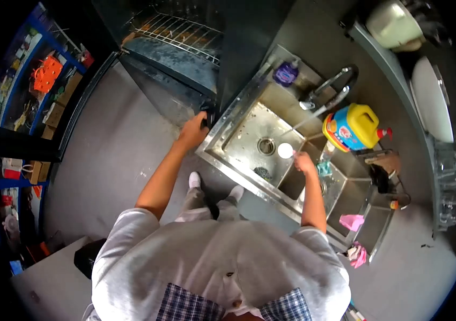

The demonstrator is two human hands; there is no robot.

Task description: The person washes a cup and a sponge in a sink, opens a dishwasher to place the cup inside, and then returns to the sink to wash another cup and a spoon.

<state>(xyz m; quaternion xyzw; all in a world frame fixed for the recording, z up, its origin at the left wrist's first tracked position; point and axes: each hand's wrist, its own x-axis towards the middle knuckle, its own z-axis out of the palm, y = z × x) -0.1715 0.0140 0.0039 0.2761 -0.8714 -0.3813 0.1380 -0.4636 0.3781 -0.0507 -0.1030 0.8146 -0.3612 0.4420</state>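
Note:
My left hand (193, 130) is closed around a black handle (208, 113) at the corner of a dark appliance door, just left of the sink. In my right hand (304, 162) is a tool with a round white head (286, 151), held over the metal sink (228, 160). A bit of pink shows where my fingers meet the tool; its exact kind cannot be made out. Water runs from the faucet (340, 96) into the left basin, near the drain (266, 146). A dark scouring pad (262, 173) lies on that basin's floor.
A yellow detergent jug (353, 127) and a purple soap bottle (287, 72) stand behind the basins. Pink cloths (352, 222) hang at the right. Above the left hand is an open cabinet with a wire rack (180, 35). A shelf (393, 64) with dishes runs along the right wall.

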